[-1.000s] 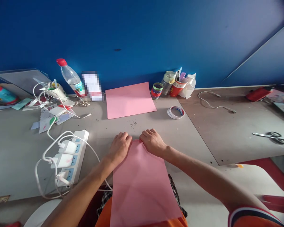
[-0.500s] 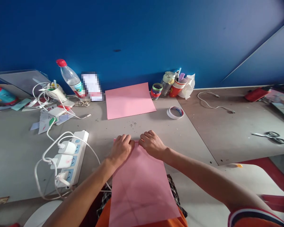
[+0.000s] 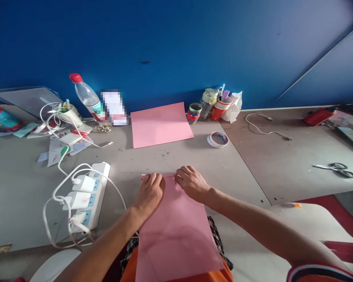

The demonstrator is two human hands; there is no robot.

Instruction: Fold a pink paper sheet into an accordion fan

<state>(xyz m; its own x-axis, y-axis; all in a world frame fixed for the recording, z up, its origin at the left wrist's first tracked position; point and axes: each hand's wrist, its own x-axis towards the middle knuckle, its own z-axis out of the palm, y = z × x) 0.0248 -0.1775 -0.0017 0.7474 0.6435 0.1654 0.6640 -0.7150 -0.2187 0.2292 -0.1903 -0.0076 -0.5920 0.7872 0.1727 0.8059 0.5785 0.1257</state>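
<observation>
A large pink sheet of paper (image 3: 176, 231) reaches from the desk down over my lap. At its far edge a narrow strip is folded over, showing between my hands. My left hand (image 3: 151, 190) has its fingers curled down on the left part of this fold. On the right part presses my right hand (image 3: 192, 182), also with bent fingers; its thumb is mostly hidden. Beyond the hands, a second pink paper (image 3: 161, 125) lies flat near the blue wall.
Left of the sheet is a white power strip (image 3: 98, 188) with plugs and looping cables. A tape roll (image 3: 217, 140), a red paper cup (image 3: 220, 109) with pens and a bottle (image 3: 88, 98) stand farther back. Scissors (image 3: 335, 168) lie at right.
My left hand has slid slightly toward me and left, my right hand slightly right and nearer. The gap between them is wider, and more of the folded edge shows.
</observation>
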